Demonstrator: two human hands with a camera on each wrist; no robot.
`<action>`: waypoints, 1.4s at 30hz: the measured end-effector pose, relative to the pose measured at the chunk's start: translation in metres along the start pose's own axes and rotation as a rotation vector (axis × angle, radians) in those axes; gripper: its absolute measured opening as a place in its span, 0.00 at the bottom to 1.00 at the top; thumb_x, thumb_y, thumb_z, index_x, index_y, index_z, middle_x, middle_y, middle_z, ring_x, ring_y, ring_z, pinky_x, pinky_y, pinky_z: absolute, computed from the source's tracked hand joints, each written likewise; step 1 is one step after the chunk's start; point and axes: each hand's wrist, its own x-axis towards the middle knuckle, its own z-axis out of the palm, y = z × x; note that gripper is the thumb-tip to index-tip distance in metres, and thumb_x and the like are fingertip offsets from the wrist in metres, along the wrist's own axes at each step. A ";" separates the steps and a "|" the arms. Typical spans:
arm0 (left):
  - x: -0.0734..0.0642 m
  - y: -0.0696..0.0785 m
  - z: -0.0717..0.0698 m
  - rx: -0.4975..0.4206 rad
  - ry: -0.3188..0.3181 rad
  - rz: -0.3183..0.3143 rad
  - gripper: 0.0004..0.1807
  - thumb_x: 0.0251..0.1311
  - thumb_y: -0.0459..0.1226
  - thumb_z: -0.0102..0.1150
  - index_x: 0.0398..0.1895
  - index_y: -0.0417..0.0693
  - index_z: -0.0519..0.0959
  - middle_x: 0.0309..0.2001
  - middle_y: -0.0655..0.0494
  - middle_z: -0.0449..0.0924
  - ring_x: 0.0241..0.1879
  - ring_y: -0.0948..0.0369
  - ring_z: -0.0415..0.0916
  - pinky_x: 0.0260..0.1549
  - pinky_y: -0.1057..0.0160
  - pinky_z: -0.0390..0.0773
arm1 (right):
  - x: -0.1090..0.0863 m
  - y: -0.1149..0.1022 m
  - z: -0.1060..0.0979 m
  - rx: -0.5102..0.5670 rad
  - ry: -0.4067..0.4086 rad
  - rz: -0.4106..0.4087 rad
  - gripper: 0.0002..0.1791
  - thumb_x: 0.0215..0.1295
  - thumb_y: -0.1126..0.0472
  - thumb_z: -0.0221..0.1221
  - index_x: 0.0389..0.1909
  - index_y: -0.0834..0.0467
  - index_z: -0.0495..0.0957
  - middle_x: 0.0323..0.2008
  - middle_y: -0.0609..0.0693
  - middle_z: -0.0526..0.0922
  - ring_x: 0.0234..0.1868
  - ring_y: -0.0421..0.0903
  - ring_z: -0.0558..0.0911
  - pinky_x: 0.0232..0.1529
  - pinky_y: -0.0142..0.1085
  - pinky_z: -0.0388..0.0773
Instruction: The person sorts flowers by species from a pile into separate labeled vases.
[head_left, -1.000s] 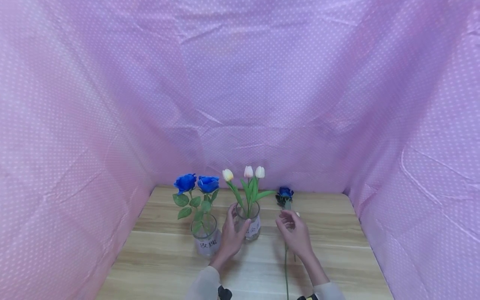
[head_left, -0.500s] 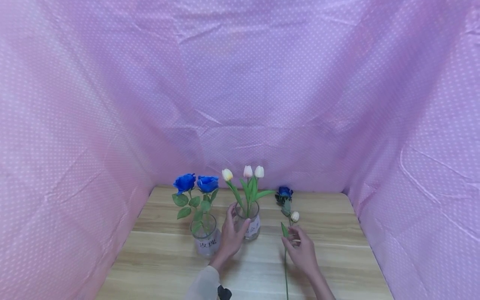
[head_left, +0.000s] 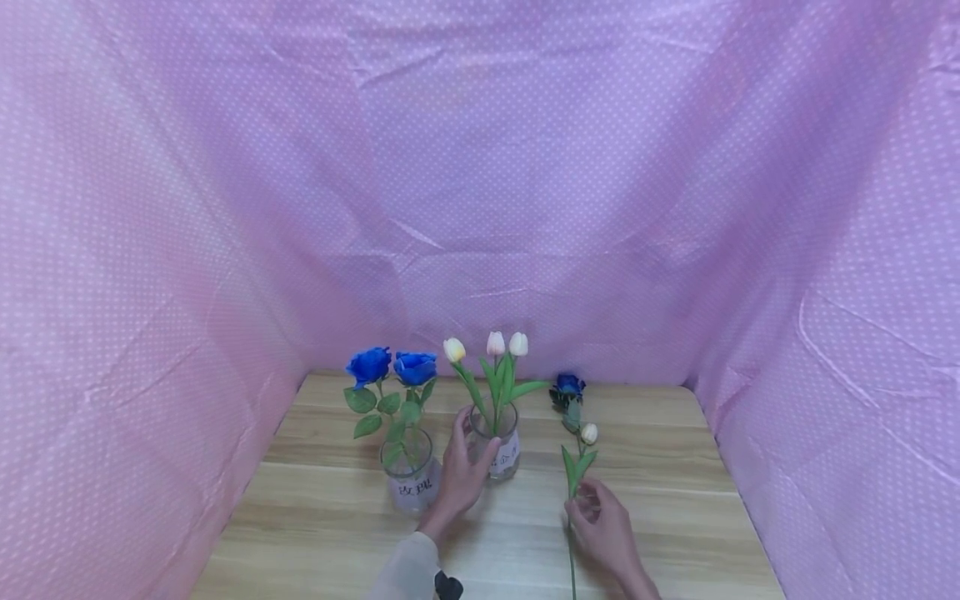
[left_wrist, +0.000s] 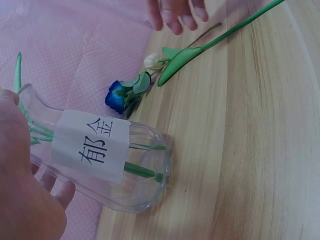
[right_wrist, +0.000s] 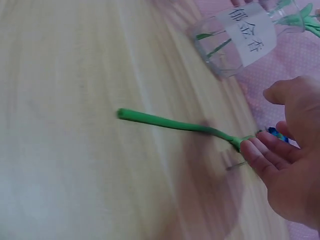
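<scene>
My left hand [head_left: 463, 477] grips a clear glass vase [head_left: 506, 467] from its left side. Three pale tulips [head_left: 496, 343] stand in this vase, and its paper label [left_wrist: 92, 142] shows in the left wrist view. My right hand [head_left: 606, 527] hovers beside a white tulip [head_left: 589, 433] lying on the table, fingers by its green stem [right_wrist: 160, 121]. In the right wrist view the thumb stands well apart from the fingers, and nothing is pinched. Beyond that tulip lies a single blue rose [head_left: 569, 386], its lower stem partly covered by the tulip.
Left of my left hand, a second labelled glass vase [head_left: 414, 492] holds two blue roses [head_left: 371, 367]. Everything stands on a wood-grain table [head_left: 322, 533]. Pink dotted cloth [head_left: 510, 208] hangs behind the table and along both sides.
My right hand has drawn back toward me along the lying tulip's stem, uncovering its bloom and leaves. The left hand stays on the vase.
</scene>
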 end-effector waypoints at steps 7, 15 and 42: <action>0.000 0.000 0.000 0.005 0.001 -0.004 0.46 0.80 0.61 0.63 0.91 0.66 0.52 0.91 0.46 0.59 0.87 0.41 0.64 0.83 0.35 0.73 | -0.004 0.012 0.012 -0.027 -0.009 -0.002 0.29 0.71 0.60 0.75 0.69 0.62 0.81 0.53 0.54 0.91 0.45 0.40 0.87 0.43 0.28 0.87; 0.000 -0.001 0.000 0.001 0.004 -0.002 0.46 0.80 0.61 0.63 0.91 0.65 0.52 0.91 0.45 0.59 0.87 0.40 0.64 0.83 0.34 0.73 | -0.004 0.015 0.017 -0.082 0.000 0.009 0.30 0.68 0.61 0.77 0.68 0.63 0.81 0.53 0.54 0.92 0.46 0.41 0.84 0.39 0.29 0.85; -0.001 0.000 0.001 0.004 0.002 -0.010 0.46 0.80 0.61 0.62 0.91 0.67 0.51 0.90 0.45 0.60 0.87 0.40 0.64 0.83 0.33 0.73 | -0.003 0.015 0.024 -0.138 0.018 0.016 0.29 0.64 0.72 0.74 0.66 0.66 0.81 0.48 0.51 0.88 0.45 0.42 0.81 0.38 0.32 0.85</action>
